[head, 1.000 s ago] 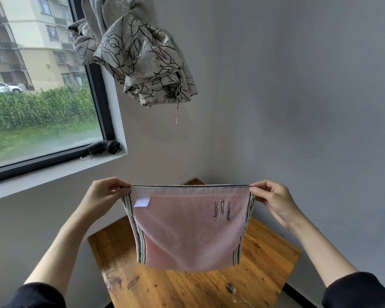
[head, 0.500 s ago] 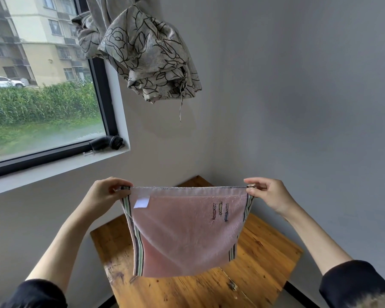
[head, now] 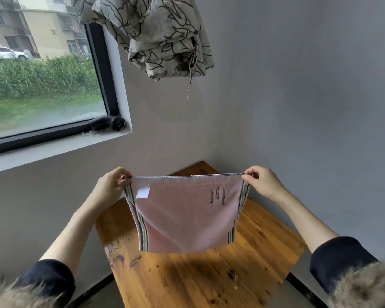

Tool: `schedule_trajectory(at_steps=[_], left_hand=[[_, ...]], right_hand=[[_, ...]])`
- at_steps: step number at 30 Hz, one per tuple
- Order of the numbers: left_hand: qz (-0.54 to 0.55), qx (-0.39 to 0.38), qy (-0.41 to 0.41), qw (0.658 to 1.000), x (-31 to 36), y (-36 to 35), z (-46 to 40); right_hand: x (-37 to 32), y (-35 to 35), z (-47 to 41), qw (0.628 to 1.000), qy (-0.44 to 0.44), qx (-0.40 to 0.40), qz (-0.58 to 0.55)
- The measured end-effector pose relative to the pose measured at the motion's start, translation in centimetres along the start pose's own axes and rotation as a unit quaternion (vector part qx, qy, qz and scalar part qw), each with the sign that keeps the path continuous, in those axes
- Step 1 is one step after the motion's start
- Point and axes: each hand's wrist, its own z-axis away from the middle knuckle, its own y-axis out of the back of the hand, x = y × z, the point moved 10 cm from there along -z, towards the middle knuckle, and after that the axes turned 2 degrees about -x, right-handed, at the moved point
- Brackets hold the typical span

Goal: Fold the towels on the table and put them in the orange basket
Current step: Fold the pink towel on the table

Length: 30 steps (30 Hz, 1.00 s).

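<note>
Pink terry towel [head: 187, 216], striped edges, pinched taut by left hand [head: 111, 185], right hand [head: 261, 182]

- A pink towel [head: 187, 216] is held spread in the air above the wooden table [head: 187, 278], its top edge stretched taut and its lower edge hanging clear of the tabletop.
- The towel's upper left corner is pinched by the left hand [head: 111, 185]; the upper right corner is pinched by the right hand [head: 261, 182].
- Striped bands are seen down both side edges of the towel — a white label near its top left, small embroidered marks near its top right.
- Above the towel a patterned curtain [head: 156, 34] is bunched up.
- Left of the towel and higher, a window [head: 42, 70] is set in the wall, with a black brush head [head: 111, 123] lying on its sill.
</note>
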Motion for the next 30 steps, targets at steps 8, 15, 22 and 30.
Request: schedule_trajectory(at_steps=[8, 15, 22, 30], left_hand=[[0.126, 0.06, 0.054, 0.989, -1.0, -2.5, -3.7], [0.27, 0.122, 0.048, 0.954, -0.8, -1.2, -3.9], [0.23, 0.04, 0.073, 0.97, -4.4, -4.8, 3.5], [0.145, -0.18, 0.176, 0.957, -12.0, -15.6, 16.5]], right_hand=[[2.4, -2.1, -5.7, 0.994, -0.049, 0.039, -0.092], [1.2, -0.8, -6.8, 0.979, -0.007, 0.119, -0.165], [5.7, -3.7, -0.3, 0.983, 0.009, 0.078, -0.165], [18.0, -13.6, 13.3, 0.981, -0.146, -0.116, -0.057]])
